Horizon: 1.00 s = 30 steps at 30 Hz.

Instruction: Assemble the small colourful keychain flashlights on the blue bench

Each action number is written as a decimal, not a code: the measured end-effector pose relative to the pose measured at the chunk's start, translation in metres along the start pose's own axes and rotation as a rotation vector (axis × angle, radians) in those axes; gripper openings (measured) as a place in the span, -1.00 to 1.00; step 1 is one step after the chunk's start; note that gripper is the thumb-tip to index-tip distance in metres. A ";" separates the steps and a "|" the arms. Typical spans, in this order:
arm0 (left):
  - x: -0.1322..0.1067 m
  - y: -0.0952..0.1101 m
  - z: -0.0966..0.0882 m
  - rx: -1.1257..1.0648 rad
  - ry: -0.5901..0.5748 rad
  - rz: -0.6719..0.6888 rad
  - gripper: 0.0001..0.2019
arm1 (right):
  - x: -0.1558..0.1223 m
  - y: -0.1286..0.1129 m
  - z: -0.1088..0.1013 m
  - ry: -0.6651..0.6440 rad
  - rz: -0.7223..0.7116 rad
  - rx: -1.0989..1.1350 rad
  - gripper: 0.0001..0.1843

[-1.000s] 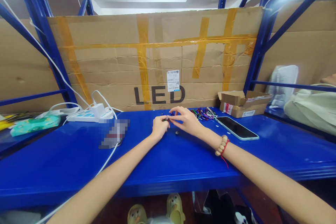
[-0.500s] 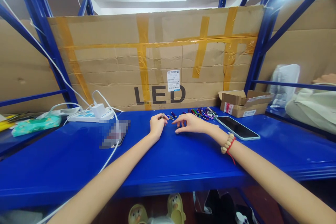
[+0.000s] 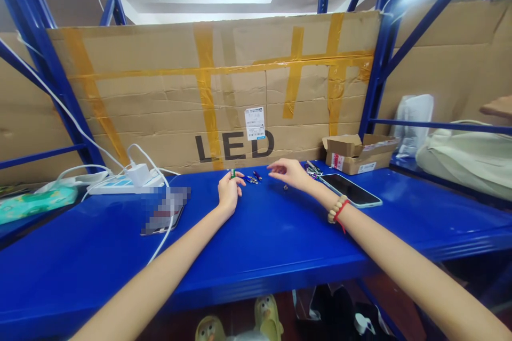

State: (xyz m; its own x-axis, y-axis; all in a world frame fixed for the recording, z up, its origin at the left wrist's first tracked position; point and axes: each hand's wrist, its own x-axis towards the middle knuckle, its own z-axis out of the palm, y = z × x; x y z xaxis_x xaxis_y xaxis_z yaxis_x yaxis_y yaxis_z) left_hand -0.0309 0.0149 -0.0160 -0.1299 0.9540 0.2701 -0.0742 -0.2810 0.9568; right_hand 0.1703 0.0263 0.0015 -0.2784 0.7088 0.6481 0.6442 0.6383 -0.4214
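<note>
My left hand (image 3: 229,189) rests on the blue shelf (image 3: 256,234), its fingers pinched round a small green cylinder (image 3: 232,173) held upright. My right hand (image 3: 288,172) hovers a little above the shelf to the right, fingers loosely spread and holding nothing. A few small coloured parts (image 3: 253,177) lie between the hands, and a tiny dark piece (image 3: 285,187) sits just below my right hand. A heap of coloured clips (image 3: 312,170) shows behind my right wrist, which wears a bead bracelet (image 3: 336,210).
A phone (image 3: 349,189) lies face up at the right, beside an open small cardboard box (image 3: 358,152). A power strip with charger (image 3: 126,181) and a second phone on a white cable (image 3: 162,213) lie at the left. A taped cardboard sheet marked LED (image 3: 224,90) backs the shelf.
My hands have parted: the left keeps the small green cylinder and has turned it upright, while the right has let go and lifted away to the right. The camera has shifted slightly.
</note>
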 end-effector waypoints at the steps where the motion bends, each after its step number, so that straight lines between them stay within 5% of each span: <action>1: 0.001 0.000 0.000 -0.006 0.009 -0.004 -0.79 | 0.001 0.002 -0.003 0.112 0.015 -0.013 -0.77; 4: 0.002 -0.001 -0.001 -0.021 0.014 -0.021 -0.83 | 0.002 0.007 -0.011 0.358 0.074 -0.008 -0.78; 6: 0.001 -0.002 -0.001 -0.022 0.006 -0.023 -0.83 | 0.001 0.012 -0.012 0.405 0.106 0.018 -0.82; 23: -0.009 0.005 0.003 -0.010 -0.166 -0.063 -0.87 | -0.003 0.008 -0.002 0.204 0.157 0.010 -0.81; 30: -0.009 0.000 0.007 0.008 -0.255 -0.062 -0.86 | -0.006 -0.023 0.019 0.122 0.064 0.135 -0.72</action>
State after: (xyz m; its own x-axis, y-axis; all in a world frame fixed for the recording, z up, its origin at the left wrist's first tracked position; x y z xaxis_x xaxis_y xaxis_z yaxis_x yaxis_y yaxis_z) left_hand -0.0224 0.0072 -0.0177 0.1283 0.9652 0.2278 -0.0660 -0.2209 0.9731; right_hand 0.1433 0.0132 -0.0050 -0.1464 0.7125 0.6862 0.5544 0.6336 -0.5396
